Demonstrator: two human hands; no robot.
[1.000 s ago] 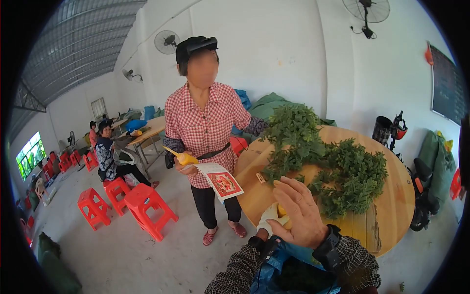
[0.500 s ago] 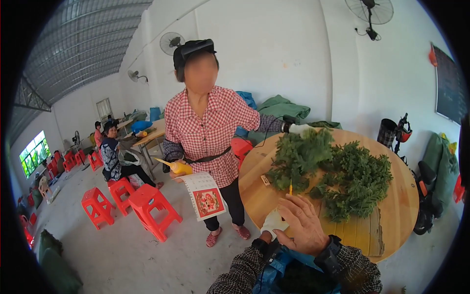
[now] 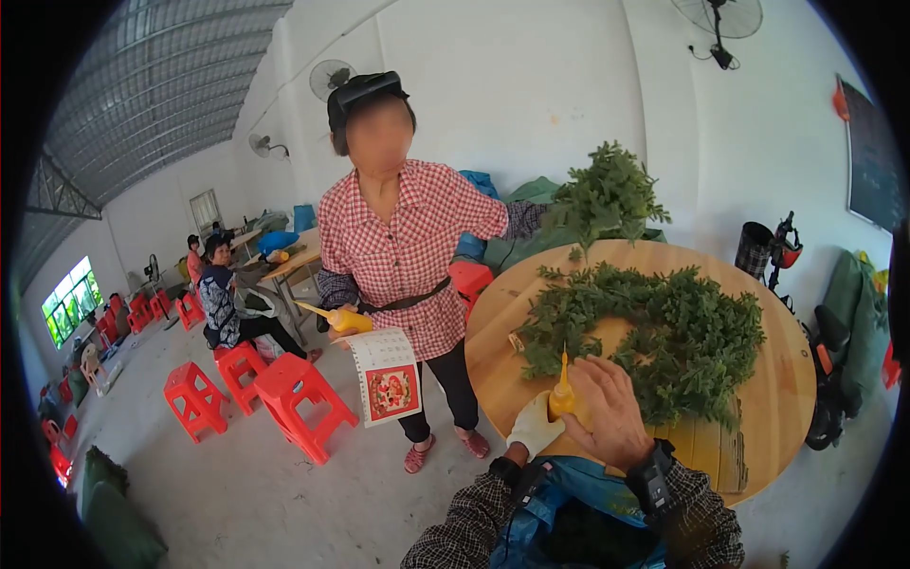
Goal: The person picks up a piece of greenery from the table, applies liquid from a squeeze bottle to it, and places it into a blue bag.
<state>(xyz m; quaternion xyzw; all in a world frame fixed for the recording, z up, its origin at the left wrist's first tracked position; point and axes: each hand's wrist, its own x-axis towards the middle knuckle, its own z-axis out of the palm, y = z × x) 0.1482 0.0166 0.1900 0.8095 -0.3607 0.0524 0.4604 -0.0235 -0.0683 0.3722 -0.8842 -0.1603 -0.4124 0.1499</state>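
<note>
My left hand (image 3: 536, 426) wears a white glove and is wrapped round a yellow squeeze bottle (image 3: 561, 396), whose thin nozzle points up. Bare, with its fingers stretched and lying close beside the bottle, my right hand (image 3: 609, 410) may touch it; that contact is partly hidden. Green artificial foliage sprigs (image 3: 697, 341) lie bunched on the round wooden table (image 3: 502, 313) just beyond my hands. Across the table a co-worker lifts one leafy bunch (image 3: 609, 194) and holds in the other hand a similar yellow bottle (image 3: 349, 321) and a picture sheet (image 3: 391, 384).
A flattened piece of cardboard (image 3: 697, 460) lies at the table's near edge. Below my forearms is an opened blue bag (image 3: 540, 512) with dark contents. Red stools (image 3: 301, 403) stand to the left, with a seated person farther back. A parked bike (image 3: 829, 379) stands at right.
The co-worker has raised a leafy bunch off the table. My hands have shifted, so the yellow bottle in my left hand shows more clearly, nozzle upright.
</note>
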